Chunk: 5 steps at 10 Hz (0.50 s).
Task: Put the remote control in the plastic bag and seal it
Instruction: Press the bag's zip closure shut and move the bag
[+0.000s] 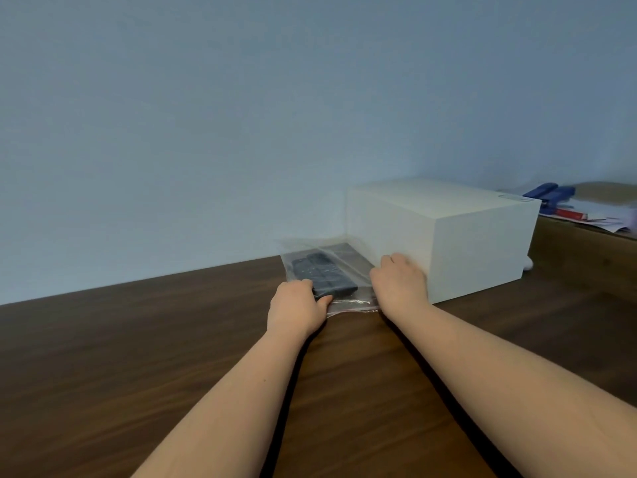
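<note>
Broadly, a dark brown wood-grain table (pixel 138 357) runs up to a plain pale blue wall (pixel 241 115). Large white rectangular box (pixel 448 236) sits on the table at the wall, right of centre; behind it, at far right, blurred papers with blue objects (pixel 548 193) on top, too soft to identify. Just left of the box, touching its near corner, lies a clear flat plastic bag (pixel 348 263) with a thin red strip along its near edge. Inside the bag: a dark grey oblong remote control (pixel 324 274), lying flat, button rows faintly visible through the film, long axis angled away to the left. Left hand (pixel 296 307) rests on the bag's near left corner, fingers curled down over the remote's near end, thumb pressed on the near edge. Right hand (pixel 400 281) lies on the bag's right side against the box, fingers bent together and pressing down; whether it pinches the plastic cannot be told.
</note>
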Motion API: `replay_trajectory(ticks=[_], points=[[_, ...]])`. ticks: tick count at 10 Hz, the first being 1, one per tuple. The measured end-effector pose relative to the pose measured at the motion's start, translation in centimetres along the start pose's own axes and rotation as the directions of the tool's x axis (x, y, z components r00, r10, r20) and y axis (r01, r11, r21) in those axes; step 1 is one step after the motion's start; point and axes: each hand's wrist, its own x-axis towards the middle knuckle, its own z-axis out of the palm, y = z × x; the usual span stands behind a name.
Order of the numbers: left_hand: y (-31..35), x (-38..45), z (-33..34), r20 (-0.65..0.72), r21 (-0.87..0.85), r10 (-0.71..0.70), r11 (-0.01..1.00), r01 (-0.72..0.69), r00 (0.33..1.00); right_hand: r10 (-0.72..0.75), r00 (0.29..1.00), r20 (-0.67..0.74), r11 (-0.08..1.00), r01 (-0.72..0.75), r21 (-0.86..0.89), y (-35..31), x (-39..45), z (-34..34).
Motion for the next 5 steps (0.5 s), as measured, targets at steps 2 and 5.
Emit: replay_trajectory(ticks=[2, 5], points=[[-0.5, -1.9, -1.1, -0.065, 0.031, 0.021, 0.999, -0.019, 0.998, -0.026, 0.998, 0.053, 0.999, 0.028, -0.044, 0.1, -0.7, -0.1], [-2.8, -7.5, -4.3, -0.053, -0.074, -0.087, 0.994, 0.083, 0.995, 0.04, 0.999, 0.028, 0.986, -0.044, 0.161, 0.9, -4.8, -2.2]])
